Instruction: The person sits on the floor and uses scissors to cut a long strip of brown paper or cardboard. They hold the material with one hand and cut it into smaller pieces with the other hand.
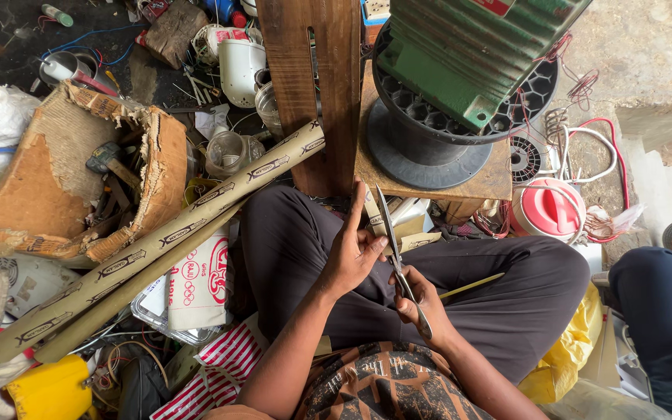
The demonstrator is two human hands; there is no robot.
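Left to right: one torn cardboard box (79, 179) sitting on the floor, two long printed paper tubes (165, 241) lying diagonally beside it, one wooden plank (313, 85) standing upright, one green motor body (468, 54) resting on a black spool (421, 140), one pink-and-white container (550, 208). Left hand (351, 253) is hanging open, fingers spread, touching the blade. Right hand (421, 299) is clamping one pair of scissors (394, 249) over the lap: long, dull steel blades, closed, pointing up.
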